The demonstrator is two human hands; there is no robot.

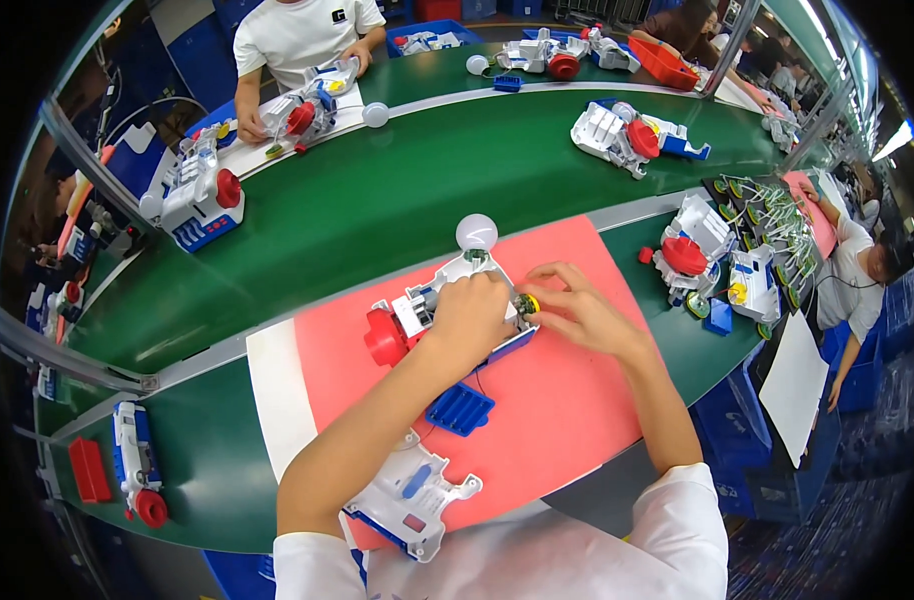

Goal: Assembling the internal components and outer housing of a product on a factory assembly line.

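An open white and blue plastic toy housing [439, 300] lies in front of me on a pink sheet [567, 430], with a red round part [385, 337] at its left end and a translucent white ball [477, 233] at its far side. My left hand [471, 312] is closed over the middle of the housing, its fingertips hidden inside. At the housing's right end my right hand [585, 312] holds a small yellow-rimmed round part [526, 304] between thumb and fingers. A blue battery tray [461, 409] rests nearer me, wired. A loose white half shell [412, 497] lies beneath my left forearm.
A green conveyor belt [377, 190] runs beyond the sheet, carrying a part-built toy [627, 138]. More shells [692, 245] and wired round parts [777, 230] lie at right. At left are a red bin [90, 470] and another toy [135, 455]. Across sits a co-worker [302, 50].
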